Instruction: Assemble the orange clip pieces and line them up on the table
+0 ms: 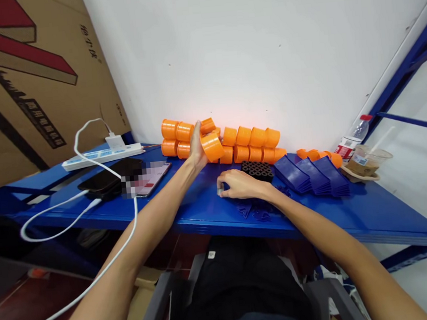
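My left hand (pixel 196 149) is wrapped round an orange plastic cylinder (pixel 213 147), held tilted in front of the stacked orange cylinders (pixel 251 137) along the wall. Close to the blue table top (pixel 202 201), my right hand (pixel 240 183) is closed in a pinch. A small grey piece (pixel 219 188) shows at its fingertips, its kind unclear. Just behind that hand lies a black block with rows of round holes (pixel 257 170). Small dark blue plastic pieces (pixel 257 210) are scattered beside my right wrist.
Stacks of blue flat parts (pixel 314 176) lie at right, near a bottle (pixel 353 138) and a plastic cup (pixel 367 160). On the left are a phone (pixel 153 177), a dark device (pixel 106 179), a power strip (pixel 103 156) and a white cable (pixel 135 216) crossing my left forearm.
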The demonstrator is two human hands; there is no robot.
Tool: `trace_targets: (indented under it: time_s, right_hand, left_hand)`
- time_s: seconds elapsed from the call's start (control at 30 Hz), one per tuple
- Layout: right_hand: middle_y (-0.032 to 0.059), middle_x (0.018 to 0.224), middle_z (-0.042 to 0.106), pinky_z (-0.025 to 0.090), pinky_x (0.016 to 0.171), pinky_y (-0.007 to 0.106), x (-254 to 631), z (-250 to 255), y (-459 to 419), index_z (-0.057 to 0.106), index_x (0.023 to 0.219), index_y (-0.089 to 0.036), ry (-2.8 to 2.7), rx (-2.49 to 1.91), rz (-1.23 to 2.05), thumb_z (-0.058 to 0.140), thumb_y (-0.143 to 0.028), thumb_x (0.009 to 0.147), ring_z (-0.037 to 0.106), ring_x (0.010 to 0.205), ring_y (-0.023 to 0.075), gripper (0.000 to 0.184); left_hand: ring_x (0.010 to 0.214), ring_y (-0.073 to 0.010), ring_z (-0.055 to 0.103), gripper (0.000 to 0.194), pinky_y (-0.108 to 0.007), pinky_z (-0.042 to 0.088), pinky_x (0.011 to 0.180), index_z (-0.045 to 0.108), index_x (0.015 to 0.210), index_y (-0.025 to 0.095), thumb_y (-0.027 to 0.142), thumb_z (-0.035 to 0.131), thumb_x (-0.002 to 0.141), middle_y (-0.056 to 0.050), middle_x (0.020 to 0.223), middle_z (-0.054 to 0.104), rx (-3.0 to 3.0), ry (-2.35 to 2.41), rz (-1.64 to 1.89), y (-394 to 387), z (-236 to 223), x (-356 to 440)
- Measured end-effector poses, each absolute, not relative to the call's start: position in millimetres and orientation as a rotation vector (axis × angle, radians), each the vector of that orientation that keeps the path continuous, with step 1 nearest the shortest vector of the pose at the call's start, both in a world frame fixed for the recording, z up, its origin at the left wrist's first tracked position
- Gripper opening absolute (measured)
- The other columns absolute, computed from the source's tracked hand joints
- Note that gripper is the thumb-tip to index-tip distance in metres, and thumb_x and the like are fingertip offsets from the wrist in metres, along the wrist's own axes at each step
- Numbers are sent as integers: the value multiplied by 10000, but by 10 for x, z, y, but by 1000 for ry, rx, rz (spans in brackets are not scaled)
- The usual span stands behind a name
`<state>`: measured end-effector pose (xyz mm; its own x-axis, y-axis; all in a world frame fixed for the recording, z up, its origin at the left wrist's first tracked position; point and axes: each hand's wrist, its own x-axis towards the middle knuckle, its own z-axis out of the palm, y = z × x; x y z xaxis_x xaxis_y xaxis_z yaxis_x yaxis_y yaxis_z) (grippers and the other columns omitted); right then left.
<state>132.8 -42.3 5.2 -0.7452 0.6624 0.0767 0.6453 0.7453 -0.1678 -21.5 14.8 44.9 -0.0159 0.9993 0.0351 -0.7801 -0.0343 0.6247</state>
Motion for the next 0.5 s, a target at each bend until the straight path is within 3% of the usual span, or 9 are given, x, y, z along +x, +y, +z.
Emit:
trace_targets:
  time_s: [0.27, 0.43, 0.5]
  right_hand:
    - [19, 861, 824, 527, 832, 291, 1438, 55, -272, 770, 809, -181, -2475, -938, 689, 876, -105, 789, 755, 847, 191, 131]
    - [23, 863, 817, 584, 896, 331, 1672, 233, -145, 781, 803, -193, -1980, -820, 1108, 909, -204, 727, 750, 849, 179, 149]
    - [44, 893, 823, 616, 864, 311, 1794, 324, -96, 776, 833, -193, -1652, -779, 1289, 872, -238, 782, 755, 854, 172, 118]
  left_hand:
    - [499, -171, 696, 527, -257, 586, 544, 675, 892, 177, 613, 490, 1125, -39, 636, 714, 539, 532, 1513, 177, 444, -225]
    - [507, -176, 704, 559, -257, 592, 535, 692, 919, 164, 619, 452, 1136, -55, 631, 724, 539, 502, 1474, 185, 442, -255]
    - [514, -185, 712, 607, -261, 594, 521, 710, 949, 152, 636, 401, 1143, -74, 640, 736, 578, 506, 1385, 168, 441, -261]
